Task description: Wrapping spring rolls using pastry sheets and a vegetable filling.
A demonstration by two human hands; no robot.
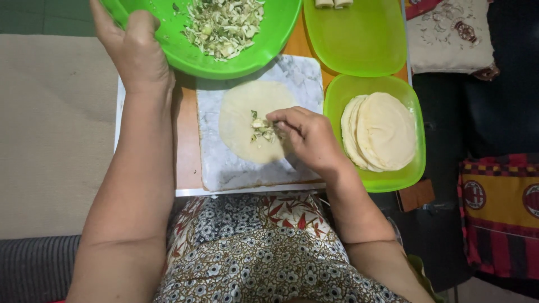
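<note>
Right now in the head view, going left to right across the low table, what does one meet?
Left hand gripping the rim of the green bowl of chopped filling → round dough wrapper on the marble slab → right hand placing filling on the wrapper → green tray with the stack of wrappers.

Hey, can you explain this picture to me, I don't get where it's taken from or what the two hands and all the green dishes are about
There is one picture, taken by a camera worn on a person's head, looking down at their own lap and arms. No machine is here, only two bare hands. The left hand grips the rim of a green bowl of chopped pale green vegetable filling. The right hand has its fingertips on a small heap of that filling, which lies on a round sheet of dough. The dough rests on a marble slab. To the right, a green tray holds a stack of dough rounds, and another green tray sits above it.
</note>
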